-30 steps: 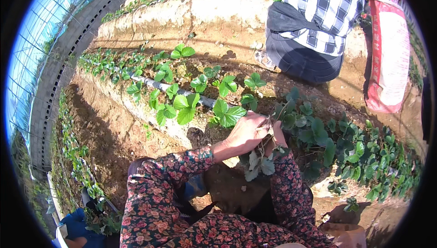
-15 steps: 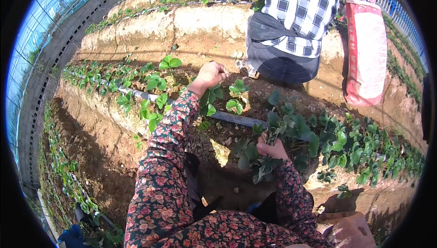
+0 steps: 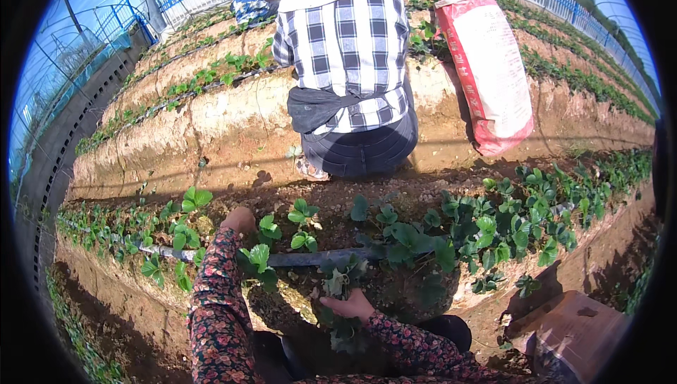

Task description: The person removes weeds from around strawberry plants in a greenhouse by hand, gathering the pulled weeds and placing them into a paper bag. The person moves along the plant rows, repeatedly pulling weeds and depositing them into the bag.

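My right hand (image 3: pixel 354 305) is closed around a bunch of cut-looking, greyish-green strawberry leaves (image 3: pixel 341 278), held low in front of the bed. More leaves droop beneath its fingers in shadow. My left hand (image 3: pixel 240 220) reaches over the bed among small strawberry plants (image 3: pixel 303 225); its back faces me and the fingers are hidden, so what they do does not show. A leafy plant (image 3: pixel 259 257) grows right beside that wrist. Between both hands runs a grey hose (image 3: pixel 310 258) along the top of the soil bed.
Denser strawberry plants (image 3: pixel 486 232) fill the bed to the right. Across the furrow a person in a checked shirt (image 3: pixel 345 59) squats, back to me. A red-and-white sack (image 3: pixel 486 70) stands near them; a brown bag (image 3: pixel 575 331) lies at lower right. Another person (image 3: pixel 250 0) is farther off.
The view has lifted and swung right, bringing in the fence and the farther person. My left hand has come down among the plants. My right hand, still gripping the leaves, is nearer the left one.
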Demonstrator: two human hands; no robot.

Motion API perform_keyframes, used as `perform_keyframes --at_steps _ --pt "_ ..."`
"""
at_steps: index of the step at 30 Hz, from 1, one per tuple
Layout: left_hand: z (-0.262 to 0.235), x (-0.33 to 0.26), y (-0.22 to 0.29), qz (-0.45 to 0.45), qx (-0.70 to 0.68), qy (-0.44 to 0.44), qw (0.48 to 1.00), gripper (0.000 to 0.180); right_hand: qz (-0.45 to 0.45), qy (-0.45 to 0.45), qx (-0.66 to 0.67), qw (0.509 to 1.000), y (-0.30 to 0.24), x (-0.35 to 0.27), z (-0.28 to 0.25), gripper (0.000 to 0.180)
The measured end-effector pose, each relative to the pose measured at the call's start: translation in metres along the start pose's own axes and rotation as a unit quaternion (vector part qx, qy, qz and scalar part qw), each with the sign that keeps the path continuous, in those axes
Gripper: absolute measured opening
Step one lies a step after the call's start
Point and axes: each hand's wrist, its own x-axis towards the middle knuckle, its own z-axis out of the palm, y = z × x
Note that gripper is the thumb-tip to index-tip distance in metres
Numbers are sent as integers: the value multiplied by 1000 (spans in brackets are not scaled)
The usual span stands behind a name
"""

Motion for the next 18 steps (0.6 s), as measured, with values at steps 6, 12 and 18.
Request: perform_keyframes --at_steps 6,12,18 --pt "33 -10 3 -111 23 69 991 17 10 5 56 998 23 16 19 35" --pt "-16 -48 -40 -194 16 193 962 21 -8 -45 45 998 18 4 4 40" --pt "-105 -130 88 65 -461 162 870 21 -26 -54 113 992 40 15 7 25"
